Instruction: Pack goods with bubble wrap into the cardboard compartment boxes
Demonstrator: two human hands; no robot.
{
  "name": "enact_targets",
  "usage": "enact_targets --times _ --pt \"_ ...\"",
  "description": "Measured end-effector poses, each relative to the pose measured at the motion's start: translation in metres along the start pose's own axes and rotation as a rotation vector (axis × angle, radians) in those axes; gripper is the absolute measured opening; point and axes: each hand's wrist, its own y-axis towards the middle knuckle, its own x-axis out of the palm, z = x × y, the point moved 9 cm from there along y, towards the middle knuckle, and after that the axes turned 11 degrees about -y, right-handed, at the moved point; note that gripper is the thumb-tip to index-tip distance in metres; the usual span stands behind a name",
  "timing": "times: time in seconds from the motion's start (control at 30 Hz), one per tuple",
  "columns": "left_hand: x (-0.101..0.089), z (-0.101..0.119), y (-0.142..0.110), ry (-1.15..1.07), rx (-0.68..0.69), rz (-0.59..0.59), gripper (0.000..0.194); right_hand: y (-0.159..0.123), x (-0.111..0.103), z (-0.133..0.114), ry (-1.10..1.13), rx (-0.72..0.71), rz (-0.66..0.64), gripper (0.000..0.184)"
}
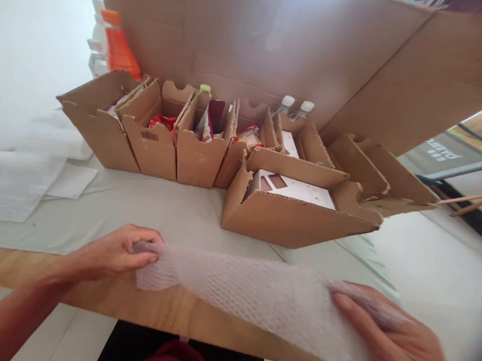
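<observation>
**Bubble wrap held out taut between our two hands**

Nearest us, the bubble wrap (237, 290) spans the air above the table's wooden edge (104, 298). We judge a slip or a tear the likeliest trouble: the left hold takes in only a small gathered corner, and too hard a pull could free it or split the thin film. Swung forward, the strip might also snag on a rough carton rim.

Our right hand (395, 329) is closer in, thumb laid along the strip and fingers behind, pinching a bunched end. Our left hand (122, 255) reaches in on a slanting forearm, thumb and forefinger nipping the opposite end, the other fingers curled.

Beyond lies the grey-green cloth (172, 214), with pale sheets (22, 181) heaped at left and a front carton (291, 220) holding a white box (306, 191). Behind, a row of open cartons (156, 152) stands before the tall cardboard panel (250, 43).
</observation>
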Motion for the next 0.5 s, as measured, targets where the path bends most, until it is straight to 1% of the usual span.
enact_targets --times 0.07,0.1,0.13,0.17,0.2,0.23,0.27,0.3,0.33,0.37,0.4,0.43,0.47,0.5 --pt "-0.01 -0.007 0.0 0.018 -0.079 0.029 0.029 0.008 0.033 0.009 0.022 0.028 -0.113 0.044" --pt "-0.016 -0.01 0.002 0.084 -0.097 0.071 0.036 0.011 0.048 0.014 0.024 0.045 -0.153 0.046" --pt "-0.023 -0.012 0.004 0.182 -0.1 0.14 0.042 0.014 0.059 0.02 0.007 0.07 -0.149 0.049" --pt "-0.03 -0.011 0.005 0.3 -0.085 0.234 0.048 0.017 0.063 0.025 -0.025 0.096 -0.099 0.054" --pt "-0.035 -0.006 0.004 0.421 -0.045 0.344 0.053 0.018 0.062 0.029 -0.064 0.114 -0.016 0.059" --pt "-0.036 0.003 0.001 0.526 0.025 0.456 0.056 0.018 0.057 0.029 -0.103 0.116 0.08 0.061" --pt "-0.032 0.015 -0.004 0.606 0.12 0.553 0.057 0.016 0.051 0.025 -0.133 0.095 0.169 0.059" --pt "-0.023 0.029 -0.008 0.653 0.228 0.616 0.056 0.013 0.047 0.015 -0.149 0.052 0.232 0.053" --pt "-0.008 0.042 -0.012 0.672 0.336 0.636 0.055 0.01 0.046 0.001 -0.154 -0.011 0.264 0.046" --pt "0.01 0.053 -0.013 0.672 0.433 0.617 0.054 0.007 0.048 -0.019 -0.147 -0.088 0.265 0.039" --pt "0.031 0.061 -0.012 0.666 0.511 0.566 0.054 0.003 0.056 -0.043 -0.136 -0.178 0.237 0.034" --pt "0.052 0.066 -0.008 0.661 0.566 0.496 0.055 -0.001 0.068 -0.071 -0.121 -0.278 0.182 0.031" --pt "0.071 0.067 -0.003 0.659 0.594 0.417 0.056 -0.007 0.085 -0.098 -0.1 -0.373 0.108 0.031" --pt "0.087 0.064 0.002 0.663 0.598 0.345 0.058 -0.013 0.107 -0.123 -0.095 -0.465 -0.007 0.034"
